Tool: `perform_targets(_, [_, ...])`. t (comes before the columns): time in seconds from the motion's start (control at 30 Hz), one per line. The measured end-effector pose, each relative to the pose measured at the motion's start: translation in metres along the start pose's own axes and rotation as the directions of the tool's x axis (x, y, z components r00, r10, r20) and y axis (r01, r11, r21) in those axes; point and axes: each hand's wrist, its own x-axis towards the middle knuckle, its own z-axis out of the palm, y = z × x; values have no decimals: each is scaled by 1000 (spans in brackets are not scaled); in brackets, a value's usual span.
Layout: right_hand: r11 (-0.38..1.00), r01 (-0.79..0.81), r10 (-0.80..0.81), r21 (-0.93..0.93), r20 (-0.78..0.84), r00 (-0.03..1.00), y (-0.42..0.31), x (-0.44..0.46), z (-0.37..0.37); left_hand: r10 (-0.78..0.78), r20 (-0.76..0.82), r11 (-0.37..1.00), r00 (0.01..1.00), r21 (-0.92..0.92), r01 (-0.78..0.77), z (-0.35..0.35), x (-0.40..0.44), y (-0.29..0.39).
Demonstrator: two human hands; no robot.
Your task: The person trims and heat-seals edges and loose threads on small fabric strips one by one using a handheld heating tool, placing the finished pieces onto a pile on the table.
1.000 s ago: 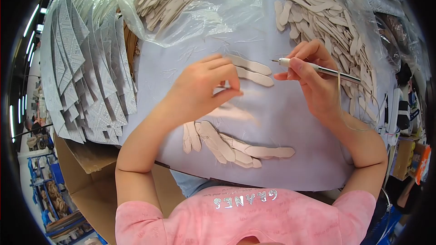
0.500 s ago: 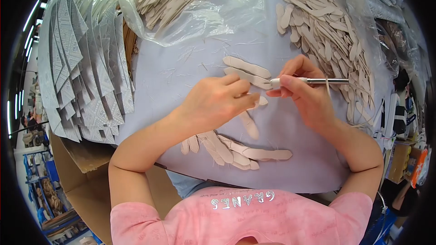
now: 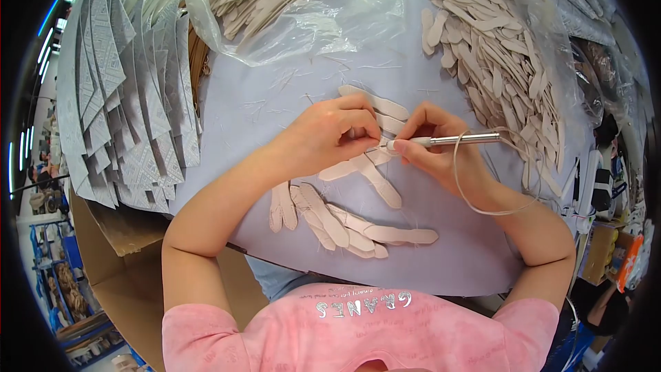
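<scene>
In my right hand [image 3: 441, 145] is a slim pen-like tool [image 3: 468, 139] with a shiny metal shaft and a pale front end, gripped between thumb and fingers. Its tip meets the fingertips of my left hand [image 3: 337, 134], which are pinched together; whatever they hold is too small or hidden to make out. Under and beside the fingers lie beige strap-shaped pieces, one pointing toward me [image 3: 380, 186]. Two more straps lie just beyond my hands, the farther one [image 3: 389, 107] partly covered by my left hand.
Closer to my body lies a loose group of beige straps [image 3: 344, 227] with thread ends. A large pile of straps [image 3: 496, 55] covers the far right; another sits by a clear plastic bag [image 3: 310, 38]. Silvery patterned sheets [image 3: 138, 110] stand at left. A thin cord [image 3: 458, 179] loops over my right wrist.
Both hands have come nearer to me and left, the tool with them. The cord now hangs in a wide loop over my right wrist, and more of the straps beneath my hands shows.
</scene>
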Motion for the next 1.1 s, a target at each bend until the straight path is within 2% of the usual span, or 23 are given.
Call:
perform_targets(0.43, [998, 22, -22, -55, 6, 1000, 2, -1, 3, -28, 27, 999, 999, -14, 29, -2, 1, 0])
perform_targets(0.53, [999, 6, -5, 43, -15, 1000, -2, -1, 4, -187, 3, 974, 982, -127, 186, -3, 1, 3])
perform_targets(0.57, [999, 6, -6, 43, -15, 1000, -2, -1, 4, -187, 3, 974, 982, -127, 186, -4, 0, 6])
perform_targets(0.67, [991, -15, 18, 131, -26, 1000, -4, 3, -3, -154, 14, 982, 988, 111, 151, -11, -3, 15])
perform_targets(0.83, [993, -18, 16, 114, 18, 1000, -6, 3, -7, -175, 73, 976, 982, 145, 163, -8, -5, 20])
perform_targets(0.93, [967, 58, -62, 247, 8, 998, -4, 0, -4, -326, 85, 944, 942, 78, 320, -12, -3, 33])
perform_targets(1.1, [963, 147, -147, 226, -15, 989, -11, -2, -3, -290, 108, 957, 951, 42, 287, -9, -4, 29])
